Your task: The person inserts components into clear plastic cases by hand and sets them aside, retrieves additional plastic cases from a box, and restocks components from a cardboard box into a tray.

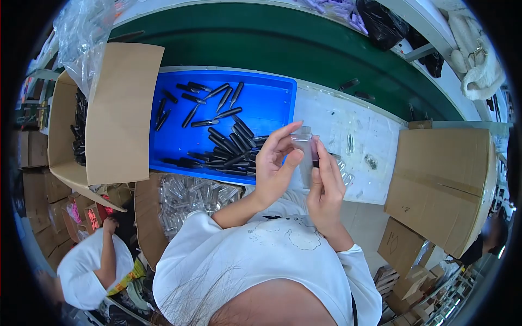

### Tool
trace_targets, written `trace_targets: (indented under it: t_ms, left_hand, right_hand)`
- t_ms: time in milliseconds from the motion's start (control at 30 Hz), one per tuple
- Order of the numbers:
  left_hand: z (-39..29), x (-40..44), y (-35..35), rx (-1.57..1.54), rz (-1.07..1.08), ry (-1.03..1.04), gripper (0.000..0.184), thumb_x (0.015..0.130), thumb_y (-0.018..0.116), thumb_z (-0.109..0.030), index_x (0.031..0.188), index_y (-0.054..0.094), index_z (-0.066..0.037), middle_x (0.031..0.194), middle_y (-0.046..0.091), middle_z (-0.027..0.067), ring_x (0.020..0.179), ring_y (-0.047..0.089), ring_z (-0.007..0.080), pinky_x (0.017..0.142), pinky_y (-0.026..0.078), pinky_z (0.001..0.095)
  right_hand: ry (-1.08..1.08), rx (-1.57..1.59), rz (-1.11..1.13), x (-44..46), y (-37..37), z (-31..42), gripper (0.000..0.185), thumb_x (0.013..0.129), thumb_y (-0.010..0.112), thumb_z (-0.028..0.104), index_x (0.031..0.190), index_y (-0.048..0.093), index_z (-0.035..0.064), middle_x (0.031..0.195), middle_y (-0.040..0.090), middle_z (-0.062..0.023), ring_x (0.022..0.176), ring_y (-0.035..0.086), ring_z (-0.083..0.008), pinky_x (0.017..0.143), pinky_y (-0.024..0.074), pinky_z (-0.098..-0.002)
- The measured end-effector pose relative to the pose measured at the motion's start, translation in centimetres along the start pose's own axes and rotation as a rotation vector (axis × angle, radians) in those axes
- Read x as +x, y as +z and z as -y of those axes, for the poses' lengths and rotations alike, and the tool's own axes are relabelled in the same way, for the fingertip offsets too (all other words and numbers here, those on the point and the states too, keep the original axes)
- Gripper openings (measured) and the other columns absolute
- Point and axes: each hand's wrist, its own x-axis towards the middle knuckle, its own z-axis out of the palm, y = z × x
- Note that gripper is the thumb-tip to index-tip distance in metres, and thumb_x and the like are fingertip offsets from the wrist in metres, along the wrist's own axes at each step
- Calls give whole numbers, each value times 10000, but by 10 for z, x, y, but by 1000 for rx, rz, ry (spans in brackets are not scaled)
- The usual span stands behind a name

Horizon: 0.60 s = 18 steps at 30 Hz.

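Observation:
In front of my chest, a clear, narrow plastic container (303, 145) stands roughly upright between my two hands. My left hand (276, 163) curls round its left side, thumb and fingers closed on it. Against its right side my right hand (327, 185) has its fingers and thumb closed. A small dark and purplish piece shows by the right fingertips, too small to name. Just left of my hands is a blue tray (272, 81) with several black pen-like tubes (234, 144), heaped at the near side and scattered farther back.
Clear plastic pieces (190, 198) fill a carton below the tray. An open cardboard box (122, 114) with black tubes stands left, a closed carton (440, 179) right. Beyond the white tabletop (375, 130) runs a green conveyor belt (234, 41) carrying a few dark tubes. Another person (95, 266) is lower left.

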Motion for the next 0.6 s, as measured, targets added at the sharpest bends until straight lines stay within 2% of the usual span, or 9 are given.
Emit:
trace_targets:
  t_ms: [67,200,233,367,433,600]
  left_hand:
    - [-3,-1,0,-31,1,-40,498,832,608,-185,1239,405,16,954,556,43,814,493,66,757,403,210]
    - [-8,1,3,6,24,67,503,837,595,-184,1242,387,32,1083,558,117,928,531,113,806,418,238]
    - [-9,2,4,15,31,102,508,839,591,-188,1243,380,36,1135,545,145,973,538,135,820,421,249]
    - [-4,1,5,-25,76,102,513,838,591,-209,1244,379,23,1190,510,176,1032,529,174,835,422,270]
    - [-4,0,4,-16,142,117,491,838,591,-222,1226,398,10,1210,490,186,1042,524,189,818,429,275]
    - [-1,-8,4,11,154,180,430,841,584,-216,1180,435,3,1199,492,194,1003,536,201,739,439,258]
  right_hand:
    - [27,-20,-33,0,-4,3,364,860,422,-47,1223,430,-61,1079,544,-201,962,560,-279,810,439,-325]
    - [46,10,-33,2,-2,11,356,852,429,-61,1207,456,-56,1014,548,-196,912,564,-263,769,447,-314]
    - [23,-2,-1,3,-5,9,458,764,455,-151,1209,464,-47,1053,519,-217,906,558,-285,758,461,-317]
    - [-34,-44,-16,1,-12,4,441,764,486,-139,1191,493,-31,1075,512,-216,907,560,-285,764,465,-314]
    - [-53,38,-31,4,-13,8,432,756,533,-122,1177,506,-31,1081,516,-213,912,560,-287,781,465,-322]
    - [-62,53,-67,-4,-10,8,449,723,590,-112,1159,517,-33,1069,530,-217,922,565,-297,788,471,-339]
